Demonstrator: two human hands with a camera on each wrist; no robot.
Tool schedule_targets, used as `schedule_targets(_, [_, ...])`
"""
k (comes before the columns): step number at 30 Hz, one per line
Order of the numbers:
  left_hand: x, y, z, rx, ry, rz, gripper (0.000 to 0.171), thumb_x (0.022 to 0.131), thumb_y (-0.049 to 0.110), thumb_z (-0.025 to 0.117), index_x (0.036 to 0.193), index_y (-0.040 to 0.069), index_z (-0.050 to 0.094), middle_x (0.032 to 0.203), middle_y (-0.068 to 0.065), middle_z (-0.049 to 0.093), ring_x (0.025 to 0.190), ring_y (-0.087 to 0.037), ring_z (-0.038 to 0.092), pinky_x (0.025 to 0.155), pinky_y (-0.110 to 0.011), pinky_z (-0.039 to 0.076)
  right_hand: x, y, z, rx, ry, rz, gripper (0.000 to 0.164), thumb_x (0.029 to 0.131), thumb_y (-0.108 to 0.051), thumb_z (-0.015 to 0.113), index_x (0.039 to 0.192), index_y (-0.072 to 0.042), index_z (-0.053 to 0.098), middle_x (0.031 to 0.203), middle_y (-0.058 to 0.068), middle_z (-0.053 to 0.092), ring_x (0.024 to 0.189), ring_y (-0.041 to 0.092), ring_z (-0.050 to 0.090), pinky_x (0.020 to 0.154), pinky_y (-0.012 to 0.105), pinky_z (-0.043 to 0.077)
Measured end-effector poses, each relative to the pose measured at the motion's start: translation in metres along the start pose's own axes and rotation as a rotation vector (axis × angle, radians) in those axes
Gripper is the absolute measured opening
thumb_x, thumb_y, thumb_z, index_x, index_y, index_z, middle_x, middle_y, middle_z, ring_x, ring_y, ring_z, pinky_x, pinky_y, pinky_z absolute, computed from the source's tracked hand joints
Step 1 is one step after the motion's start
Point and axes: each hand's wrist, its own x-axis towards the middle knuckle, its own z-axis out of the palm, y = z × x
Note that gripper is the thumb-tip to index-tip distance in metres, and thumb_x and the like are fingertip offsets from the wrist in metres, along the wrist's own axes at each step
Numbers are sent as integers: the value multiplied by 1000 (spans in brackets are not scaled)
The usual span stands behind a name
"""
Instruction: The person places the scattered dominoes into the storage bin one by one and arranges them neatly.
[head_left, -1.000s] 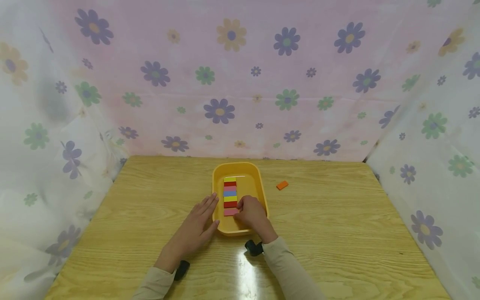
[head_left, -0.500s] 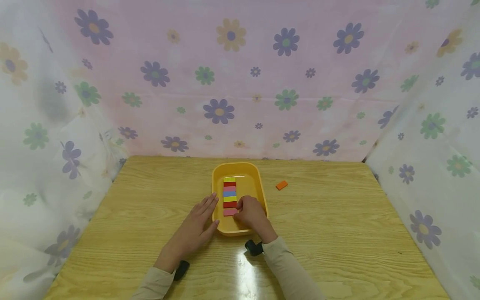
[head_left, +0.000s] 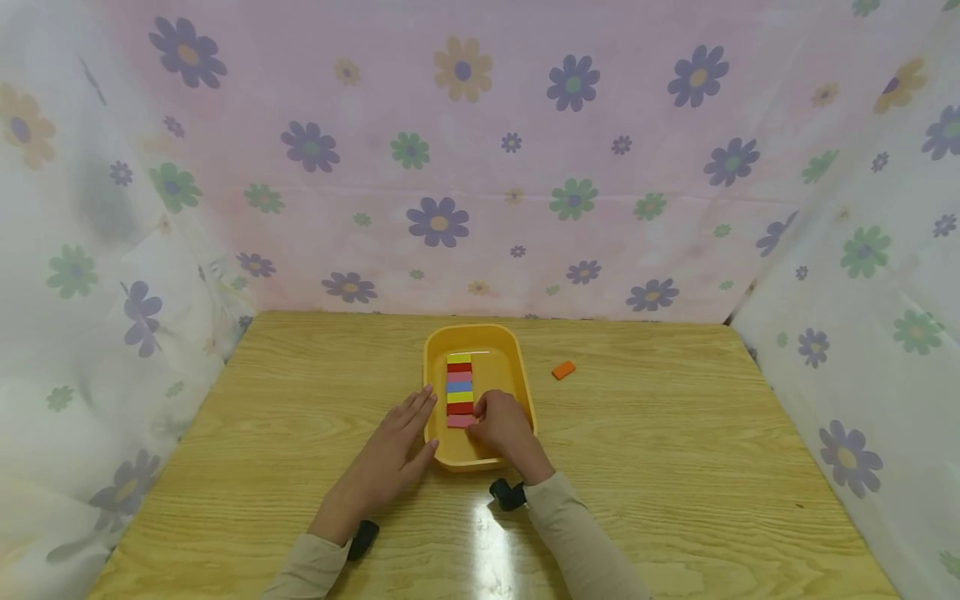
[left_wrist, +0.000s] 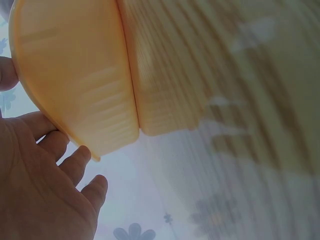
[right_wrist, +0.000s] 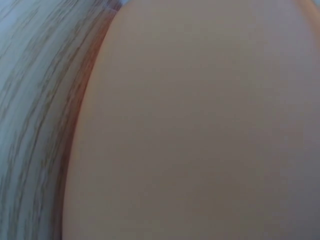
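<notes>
A yellow tray (head_left: 523,379) stands on the table, with a column of flat coloured blocks along its left side. Yellow, red, pink and blue blocks (head_left: 460,387) lie edge to edge in it. At the near end, my right hand (head_left: 504,423) pinches the right end of a pink block (head_left: 459,422) between thumb and finger. That block lies against the red block (head_left: 460,408). My left hand (head_left: 386,454) rests on the tray's left rim, fingers extended. In the left wrist view its fingertips touch the tray wall (left_wrist: 85,75). The right wrist view shows only tray wall (right_wrist: 190,120) and table.
An orange block (head_left: 564,370) lies on the wooden table (head_left: 675,450), right of the tray. Behind the table hangs a flowered cloth (head_left: 510,167), with more cloth at both sides. Dark wrist mounts (head_left: 508,496) sit under the sleeves.
The pink block in my right hand has slid slightly away from me, closing the small gap to the red block. My left hand and the tray stay in place.
</notes>
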Motion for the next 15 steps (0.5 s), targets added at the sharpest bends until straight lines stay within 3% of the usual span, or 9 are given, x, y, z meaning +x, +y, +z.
schedule_targets(15, [0,1,-3,-12,-11,-7,63,97,39,44,150,16,19,156,4,12,142,-20,15,114,-48,17,1,2,9,-1,14,11,33,71,-26,80,84,-4,59,76,2,56,67,16,50,60,28,45])
